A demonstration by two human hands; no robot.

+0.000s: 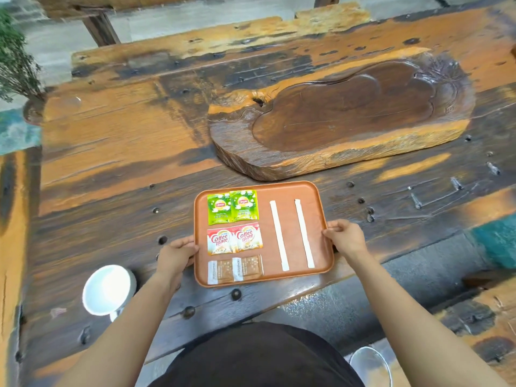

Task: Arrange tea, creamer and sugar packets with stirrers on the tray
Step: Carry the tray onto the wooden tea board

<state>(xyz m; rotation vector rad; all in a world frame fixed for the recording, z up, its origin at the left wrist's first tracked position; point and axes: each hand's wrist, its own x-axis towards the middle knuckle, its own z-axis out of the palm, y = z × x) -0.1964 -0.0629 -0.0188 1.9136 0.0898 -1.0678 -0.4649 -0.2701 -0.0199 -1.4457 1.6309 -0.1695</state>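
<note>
An orange-brown tray (290, 191) lies near the table's front edge. In its left half sit two green tea packets (232, 206) at the back, two red-and-white creamer packets (234, 239) in the middle, and two brown sugar packets (235, 269) at the front. Two white paper-wrapped stirrers (291, 234) lie side by side in the right half, running front to back. My left hand (178, 251) grips the tray's left rim. My right hand (344, 236) grips the right rim.
A large carved wooden slab (343, 115) lies behind the tray, to the right. A white bowl-shaped object (107, 289) sits at the front left. A potted plant (16, 65) stands at the far left. The table's front edge runs just below the tray.
</note>
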